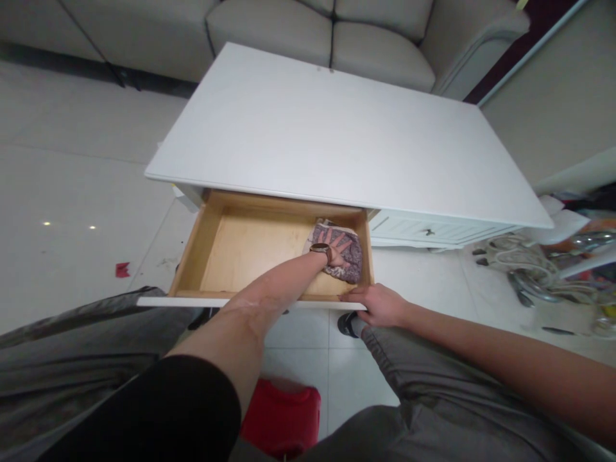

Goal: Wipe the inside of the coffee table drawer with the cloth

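A wooden drawer (255, 247) with a white front is pulled out of a white coffee table (337, 141). In the drawer's right end lies a folded, purple-grey patterned cloth (355, 262). My left hand (335, 251), with a watch (319, 248) on the wrist, rests flat on that cloth with its fingers spread. At the front right corner of the drawer, my right hand (379, 303) is closed over the top edge of the drawer front. Part of the cloth is hidden under my left hand.
Behind the table stands a grey sofa (380, 48). A second drawer (430, 230) on the right is closed. Cables (520, 256) and mixed items lie on the floor at the right. A red plastic stool or box (283, 417) sits below me, and a red scrap (122, 269) lies at left.
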Tool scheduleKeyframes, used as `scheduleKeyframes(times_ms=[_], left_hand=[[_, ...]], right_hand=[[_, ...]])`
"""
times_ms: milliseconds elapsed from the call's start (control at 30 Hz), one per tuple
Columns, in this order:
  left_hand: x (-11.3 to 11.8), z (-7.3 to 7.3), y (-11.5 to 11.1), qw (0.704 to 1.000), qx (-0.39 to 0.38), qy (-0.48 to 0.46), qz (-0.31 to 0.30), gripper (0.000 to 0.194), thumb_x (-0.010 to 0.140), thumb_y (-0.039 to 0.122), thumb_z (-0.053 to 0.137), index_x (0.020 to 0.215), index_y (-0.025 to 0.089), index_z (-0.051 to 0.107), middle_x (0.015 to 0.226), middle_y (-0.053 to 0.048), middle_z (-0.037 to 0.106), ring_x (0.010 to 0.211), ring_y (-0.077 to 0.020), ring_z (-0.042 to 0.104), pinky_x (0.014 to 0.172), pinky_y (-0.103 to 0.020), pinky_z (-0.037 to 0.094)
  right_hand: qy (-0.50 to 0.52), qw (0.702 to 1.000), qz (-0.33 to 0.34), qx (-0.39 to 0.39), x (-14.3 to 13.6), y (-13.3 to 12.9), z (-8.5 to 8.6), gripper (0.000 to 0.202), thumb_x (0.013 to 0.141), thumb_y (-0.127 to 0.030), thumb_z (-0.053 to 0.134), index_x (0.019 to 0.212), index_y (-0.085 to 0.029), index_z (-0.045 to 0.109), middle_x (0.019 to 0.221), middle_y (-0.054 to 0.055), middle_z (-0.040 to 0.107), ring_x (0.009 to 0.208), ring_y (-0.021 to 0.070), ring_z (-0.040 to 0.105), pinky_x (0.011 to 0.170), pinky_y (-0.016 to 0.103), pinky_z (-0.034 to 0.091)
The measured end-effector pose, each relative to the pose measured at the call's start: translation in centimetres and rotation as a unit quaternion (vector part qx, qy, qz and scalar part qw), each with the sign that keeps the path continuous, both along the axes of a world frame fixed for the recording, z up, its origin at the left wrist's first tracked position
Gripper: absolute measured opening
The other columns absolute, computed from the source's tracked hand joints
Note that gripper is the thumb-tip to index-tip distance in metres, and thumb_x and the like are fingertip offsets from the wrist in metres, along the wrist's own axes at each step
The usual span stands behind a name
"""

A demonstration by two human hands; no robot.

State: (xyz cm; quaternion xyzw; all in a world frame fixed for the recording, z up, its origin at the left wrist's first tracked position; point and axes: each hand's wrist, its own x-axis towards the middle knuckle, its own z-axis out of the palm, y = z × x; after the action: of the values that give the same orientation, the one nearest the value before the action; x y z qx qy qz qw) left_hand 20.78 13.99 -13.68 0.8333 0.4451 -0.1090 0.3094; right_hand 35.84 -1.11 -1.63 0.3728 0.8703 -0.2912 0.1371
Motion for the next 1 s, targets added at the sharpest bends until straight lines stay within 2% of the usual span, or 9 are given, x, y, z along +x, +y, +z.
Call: scheduleKeyframes(times_ms=[133, 233, 367, 500, 600, 700, 1000], left_hand=[[0.4, -0.8, 2.3, 0.998, 0.026, -0.016, 0.048, 0.101, 0.075, 0.079, 0.055, 0.163, 0.037, 0.026, 0.173, 0.006, 0.009, 0.156, -0.0432, -0.017, 0.122, -0.066, -0.012], [0.5, -1.0, 2.8, 0.995, 0.051, -0.033, 0.075, 0.096, 0.08, 0.079, 0.048, 0.163, 0.037, 0.025, 0.174, 0.006, 0.008, 0.157, -0.0408, -0.016, 0.123, -0.065, -0.011], [-0.3, -0.1, 2.8, 0.997, 0.039, -0.026, 0.068, 0.095, 0.081, 0.081, 0.039, 0.164, 0.038, 0.021, 0.174, 0.008, 0.002, 0.157, -0.0372, -0.018, 0.124, -0.06, -0.011], [-2.6, 1.1, 3.3, 0.998, 0.021, -0.006, 0.053, 0.095, 0.082, 0.081, 0.038, 0.164, 0.037, 0.018, 0.174, 0.008, 0.002, 0.158, -0.036, -0.014, 0.125, -0.059, -0.005], [-5.7, 1.6, 3.8, 0.998, 0.019, 0.012, 0.052, 0.096, 0.082, 0.081, 0.038, 0.165, 0.037, 0.017, 0.174, 0.007, 0.002, 0.158, -0.0359, -0.012, 0.125, -0.06, -0.003], [-9.9, 1.9, 4.0, 0.997, 0.017, 0.04, 0.064, 0.099, 0.081, 0.082, 0.039, 0.165, 0.036, 0.014, 0.174, 0.006, 0.001, 0.158, -0.0354, -0.011, 0.124, -0.06, -0.001], [-25.7, 2.5, 4.0, 0.973, 0.033, 0.148, 0.174, 0.103, 0.083, 0.084, 0.034, 0.166, 0.03, 0.007, 0.174, -0.002, -0.001, 0.158, -0.0412, -0.009, 0.124, -0.061, 0.005]], right_hand=[[0.004, 1.0, 0.005, -0.007, -0.1, 0.0, 0.2, 0.064, 0.083, -0.019, 0.055, 0.147, -0.026, 0.057, 0.133, 0.009, 0.069, 0.112, 0.0258, 0.068, 0.091, 0.036, 0.052], [0.002, 1.0, 0.004, -0.007, -0.1, 0.1, 0.2, 0.064, 0.083, -0.019, 0.055, 0.147, -0.026, 0.057, 0.133, 0.009, 0.069, 0.113, 0.0256, 0.068, 0.091, 0.035, 0.052], [0.001, 1.0, 0.003, -0.009, 0.0, 0.3, 0.2, 0.065, 0.082, -0.019, 0.056, 0.147, -0.025, 0.057, 0.135, 0.009, 0.068, 0.114, 0.0256, 0.068, 0.092, 0.036, 0.052], [0.002, 1.0, -0.002, -0.006, -0.1, 0.3, 0.3, 0.065, 0.082, -0.018, 0.055, 0.146, -0.025, 0.059, 0.137, 0.008, 0.067, 0.115, 0.0251, 0.067, 0.094, 0.035, 0.051], [-0.005, 1.0, -0.001, -0.002, -0.1, 0.2, 0.4, 0.063, 0.082, -0.019, 0.056, 0.145, -0.025, 0.059, 0.135, 0.008, 0.068, 0.113, 0.0249, 0.068, 0.093, 0.034, 0.051], [-0.012, 1.0, 0.001, 0.003, -0.1, 0.1, 0.4, 0.062, 0.083, -0.019, 0.055, 0.145, -0.025, 0.059, 0.133, 0.008, 0.069, 0.112, 0.0247, 0.068, 0.093, 0.034, 0.051], [-0.024, 1.0, 0.004, 0.003, -0.2, 0.2, 0.5, 0.058, 0.085, -0.022, 0.055, 0.143, -0.027, 0.06, 0.134, 0.007, 0.069, 0.108, 0.025, 0.07, 0.09, 0.034, 0.051]])
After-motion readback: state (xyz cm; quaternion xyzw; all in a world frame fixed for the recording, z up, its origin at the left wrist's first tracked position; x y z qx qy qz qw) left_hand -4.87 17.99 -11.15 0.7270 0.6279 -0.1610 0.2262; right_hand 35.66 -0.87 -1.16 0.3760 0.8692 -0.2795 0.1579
